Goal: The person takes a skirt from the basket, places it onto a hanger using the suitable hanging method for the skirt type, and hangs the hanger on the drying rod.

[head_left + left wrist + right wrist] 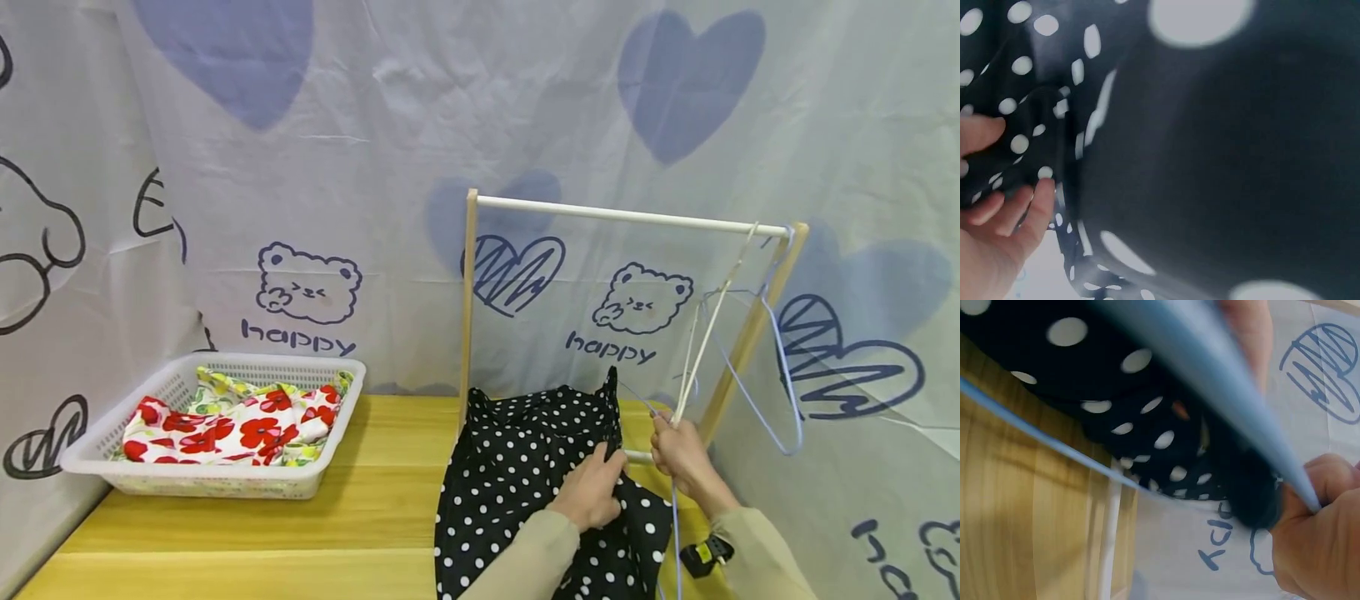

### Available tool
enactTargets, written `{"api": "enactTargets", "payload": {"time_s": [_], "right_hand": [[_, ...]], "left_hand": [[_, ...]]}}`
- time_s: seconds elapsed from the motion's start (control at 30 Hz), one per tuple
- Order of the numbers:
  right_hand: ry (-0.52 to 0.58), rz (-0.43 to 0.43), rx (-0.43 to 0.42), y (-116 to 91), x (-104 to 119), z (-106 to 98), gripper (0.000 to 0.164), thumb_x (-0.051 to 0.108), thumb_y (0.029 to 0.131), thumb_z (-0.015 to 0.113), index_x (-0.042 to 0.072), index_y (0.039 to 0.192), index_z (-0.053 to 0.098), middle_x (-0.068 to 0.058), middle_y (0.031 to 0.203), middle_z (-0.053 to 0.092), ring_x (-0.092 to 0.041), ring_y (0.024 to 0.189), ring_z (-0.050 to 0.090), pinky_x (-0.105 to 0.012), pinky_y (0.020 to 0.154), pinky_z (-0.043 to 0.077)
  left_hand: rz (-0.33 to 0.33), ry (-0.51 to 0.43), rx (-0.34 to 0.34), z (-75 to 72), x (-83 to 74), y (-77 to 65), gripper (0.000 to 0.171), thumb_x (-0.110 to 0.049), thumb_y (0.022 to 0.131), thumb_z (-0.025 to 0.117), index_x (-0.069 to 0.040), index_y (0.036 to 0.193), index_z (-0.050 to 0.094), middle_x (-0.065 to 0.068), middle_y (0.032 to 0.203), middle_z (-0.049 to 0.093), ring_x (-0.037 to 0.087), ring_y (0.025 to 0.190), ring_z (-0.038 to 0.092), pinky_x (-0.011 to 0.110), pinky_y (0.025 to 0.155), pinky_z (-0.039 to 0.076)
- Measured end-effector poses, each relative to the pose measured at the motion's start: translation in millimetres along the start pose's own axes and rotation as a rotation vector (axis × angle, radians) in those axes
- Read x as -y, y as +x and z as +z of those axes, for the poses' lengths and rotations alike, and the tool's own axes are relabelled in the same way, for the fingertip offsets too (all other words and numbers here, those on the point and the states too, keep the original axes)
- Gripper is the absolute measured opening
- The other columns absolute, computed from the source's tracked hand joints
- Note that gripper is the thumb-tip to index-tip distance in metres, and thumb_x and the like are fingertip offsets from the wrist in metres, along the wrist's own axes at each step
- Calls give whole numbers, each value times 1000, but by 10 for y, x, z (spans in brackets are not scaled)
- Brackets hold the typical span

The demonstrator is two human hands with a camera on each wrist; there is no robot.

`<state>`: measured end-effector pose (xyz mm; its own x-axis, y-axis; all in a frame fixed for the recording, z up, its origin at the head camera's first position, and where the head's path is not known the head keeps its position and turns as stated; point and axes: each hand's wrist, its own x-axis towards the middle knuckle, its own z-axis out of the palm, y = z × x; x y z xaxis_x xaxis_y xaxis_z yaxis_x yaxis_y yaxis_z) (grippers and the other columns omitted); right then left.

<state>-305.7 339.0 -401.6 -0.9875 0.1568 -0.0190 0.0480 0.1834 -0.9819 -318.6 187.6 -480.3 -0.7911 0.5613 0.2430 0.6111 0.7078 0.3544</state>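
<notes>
A black garment with white polka dots (517,483) lies across the table's front and up against the rack. My left hand (592,490) holds a fold of it near its right side. In the left wrist view, the thumb and fingers (1038,215) lie on either side of the dotted cloth, which fills most of that picture. My right hand (682,458) grips a light-blue hanger (1210,369). One part of this hanger reaches up left behind the cloth, and another runs downward beside it. In the right wrist view, the hanger crosses in front of the garment.
A wooden rack with a white rod (615,214) stands behind the garment. From its right end hang a white hanger (708,333) and another blue hanger (787,400), close to my right hand. At left, a white basket (217,483) holds floral cloths (240,427).
</notes>
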Motion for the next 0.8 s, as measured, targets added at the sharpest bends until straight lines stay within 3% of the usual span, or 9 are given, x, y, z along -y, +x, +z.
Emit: {"api": "enactTargets", "payload": {"time_s": [0.17, 0.27, 0.37, 0.5, 0.6, 0.7, 0.8], "right_hand": [[-25, -64, -64, 25, 25, 24, 29, 17, 107, 23, -2, 121, 40, 9, 52, 30, -2, 38, 27, -18, 36, 25], [-82, -55, -51, 13, 46, 39, 27, 18, 107, 23, -3, 108, 40, 8, 53, 31, -3, 39, 28, -19, 37, 26], [-169, -40, 12, -39, 60, 65, 36, 17, 107, 22, -8, 127, 40, 7, 55, 32, -4, 39, 27, -20, 38, 27], [-236, -64, 40, -105, 47, 140, 43, 14, 106, 24, -10, 141, 34, 6, 54, 32, -5, 37, 28, -21, 37, 27], [-225, -74, 13, -109, 5, 190, 36, 13, 106, 26, -13, 106, 50, 7, 52, 33, -5, 36, 29, -21, 35, 27], [-169, -65, -11, -78, -62, 194, 31, 14, 107, 26, 3, 84, 43, 7, 51, 32, -5, 36, 29, -21, 34, 27], [-107, -48, -12, -31, -138, 151, 26, 15, 107, 23, 7, 88, 38, 8, 52, 31, -4, 36, 28, -19, 35, 26]], "left_hand": [[28, 28, 83, -25, -63, 1, 45, -18, 77, 77, -34, 112, 55, -10, 106, 50, 6, 84, 51, 23, 64, 46], [32, 8, 116, -10, -81, -4, 49, -17, 81, 73, -37, 121, 53, -9, 113, 52, 8, 90, 55, 24, 66, 47], [7, 4, 106, 2, -78, 6, 58, -15, 86, 69, -41, 132, 47, -7, 127, 53, 12, 100, 60, 30, 69, 52], [-22, 51, 79, 3, -71, 14, 68, -15, 89, 66, -44, 144, 37, -6, 143, 48, 16, 106, 62, 36, 74, 56], [49, 82, 129, 27, -97, -2, 74, -16, 91, 64, -44, 150, 28, -13, 146, 47, 10, 101, 63, 29, 73, 55], [121, 58, 242, 56, -134, -41, 76, -17, 93, 62, -44, 153, 24, -20, 139, 52, 3, 93, 61, 22, 69, 50], [125, -6, 330, 64, -127, -101, 58, -21, 96, 60, -41, 147, 41, -21, 127, 61, 0, 98, 60, 21, 78, 50]]}}
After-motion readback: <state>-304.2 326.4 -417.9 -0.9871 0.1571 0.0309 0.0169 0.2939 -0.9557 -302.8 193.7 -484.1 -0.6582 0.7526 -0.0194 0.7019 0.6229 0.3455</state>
